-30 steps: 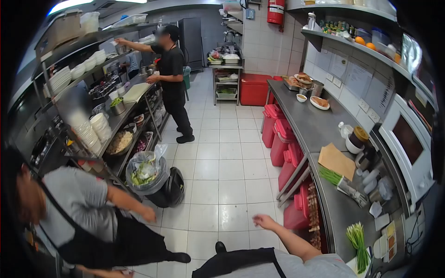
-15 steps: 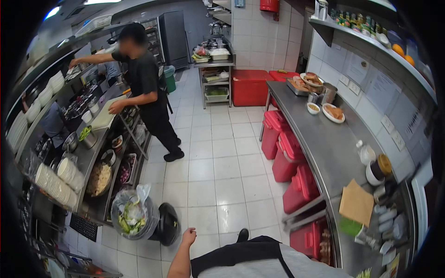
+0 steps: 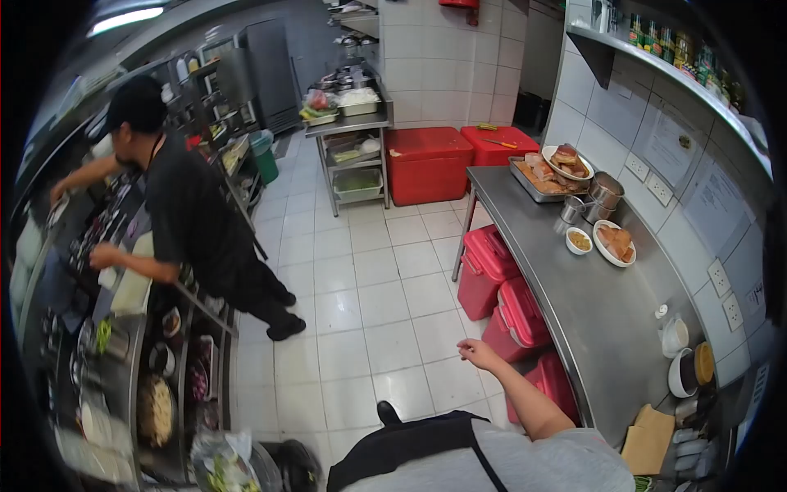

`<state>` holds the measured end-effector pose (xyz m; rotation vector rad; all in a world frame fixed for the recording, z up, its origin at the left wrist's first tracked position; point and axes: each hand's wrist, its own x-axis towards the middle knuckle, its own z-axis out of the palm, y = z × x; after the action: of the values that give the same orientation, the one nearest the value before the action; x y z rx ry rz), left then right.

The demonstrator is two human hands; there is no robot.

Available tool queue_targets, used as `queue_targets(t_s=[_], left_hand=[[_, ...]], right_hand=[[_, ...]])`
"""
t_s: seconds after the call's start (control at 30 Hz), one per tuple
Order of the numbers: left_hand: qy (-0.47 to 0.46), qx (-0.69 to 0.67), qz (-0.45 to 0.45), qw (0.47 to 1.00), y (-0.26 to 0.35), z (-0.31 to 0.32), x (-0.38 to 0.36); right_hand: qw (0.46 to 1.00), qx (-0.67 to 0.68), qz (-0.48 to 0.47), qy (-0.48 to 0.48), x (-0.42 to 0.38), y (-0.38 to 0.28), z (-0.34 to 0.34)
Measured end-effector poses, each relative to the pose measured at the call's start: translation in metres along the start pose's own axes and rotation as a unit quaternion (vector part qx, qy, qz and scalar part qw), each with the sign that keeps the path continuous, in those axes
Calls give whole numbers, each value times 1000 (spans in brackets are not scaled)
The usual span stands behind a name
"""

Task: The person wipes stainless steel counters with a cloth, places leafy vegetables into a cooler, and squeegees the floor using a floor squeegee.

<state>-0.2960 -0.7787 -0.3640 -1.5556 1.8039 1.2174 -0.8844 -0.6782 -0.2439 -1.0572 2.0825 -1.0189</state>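
Note:
My right hand [image 3: 478, 354] hangs over the tiled floor, left of the steel counter [image 3: 566, 275]. Its fingers are loosely bent and somewhat apart, with nothing in them. Closest to it are the red lidded bins [image 3: 518, 316] under that counter. My left hand is out of view. On the counter's far end sit a tray of meat [image 3: 537, 182], a plate of meat pieces [image 3: 567, 162], metal pots [image 3: 605, 190], a small bowl [image 3: 579, 241] and an oval dish of light brown slices [image 3: 615, 243].
A person in black [image 3: 197, 197] stands at the left counter, one arm stretched over it. A clear-bagged bin of scraps [image 3: 234, 463] is at lower left. Red cooler boxes [image 3: 428, 168] and a steel rack [image 3: 357, 156] stand ahead. White floor tiles [image 3: 361, 328] run between the counters.
My left hand has left the view and my right hand has come into it. My view has moved forward, so the right counter and the person look nearer.

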Motion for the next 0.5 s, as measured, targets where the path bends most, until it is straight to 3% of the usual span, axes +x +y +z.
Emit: queue_targets(t_s=[0.07, 0.13, 0.17, 0.2, 0.23, 0.27, 0.37, 0.5], left_hand=[[14, 10, 2, 1000, 25, -46, 41], [38, 29, 18, 999, 58, -97, 91], [56, 42, 31, 997, 77, -125, 117], [87, 56, 57, 993, 101, -157, 146], [123, 62, 83, 987, 130, -188, 177], [160, 49, 113, 979, 168, -223, 204], [173, -149, 202, 952, 283, -308, 288], [195, -219, 303, 907, 409, -366, 343]], right_hand=[[999, 18, 51, 11, 26, 14, -3], [983, -130, 120, -50, 16, 37, 1], [969, -97, 186, -128, 10, 68, 4], [940, -152, 253, -173, -3, 73, -2], [921, -258, 218, -192, -17, 146, 11], [931, -177, 266, -178, -45, 262, 26], [886, -143, 412, -156, -76, 206, -12], [872, -120, 457, -131, -11, 188, -48]])
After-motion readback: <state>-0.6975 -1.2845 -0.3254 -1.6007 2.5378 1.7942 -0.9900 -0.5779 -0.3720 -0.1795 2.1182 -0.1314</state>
